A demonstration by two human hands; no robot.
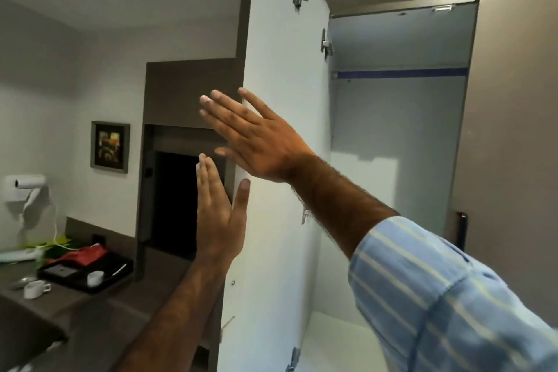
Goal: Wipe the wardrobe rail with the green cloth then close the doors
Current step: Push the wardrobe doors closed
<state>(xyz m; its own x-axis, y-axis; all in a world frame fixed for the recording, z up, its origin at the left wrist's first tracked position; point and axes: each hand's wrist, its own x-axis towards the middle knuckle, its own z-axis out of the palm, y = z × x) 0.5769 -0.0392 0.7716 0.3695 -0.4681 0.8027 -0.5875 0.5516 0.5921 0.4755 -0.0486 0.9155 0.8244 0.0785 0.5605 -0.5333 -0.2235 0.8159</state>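
Observation:
The wardrobe's left door (283,75) stands open, its white inner face toward me. My right hand (256,139) lies flat across the door's free edge, fingers spread and empty. My left hand (220,214) is just below it, fingers straight behind the edge and thumb on the white face, holding nothing. Inside the wardrobe a blue rail (401,73) runs across near the top. The right door (510,118) is grey and also open, with a dark handle (461,229). A green cloth (56,243) lies on the counter at far left.
A grey counter (90,311) at lower left carries a black tray (87,273), a red item (86,255) and white cups (35,289). A wall hairdryer (28,190) and a framed picture (110,146) hang on the left wall. A dark niche (175,202) sits behind the door.

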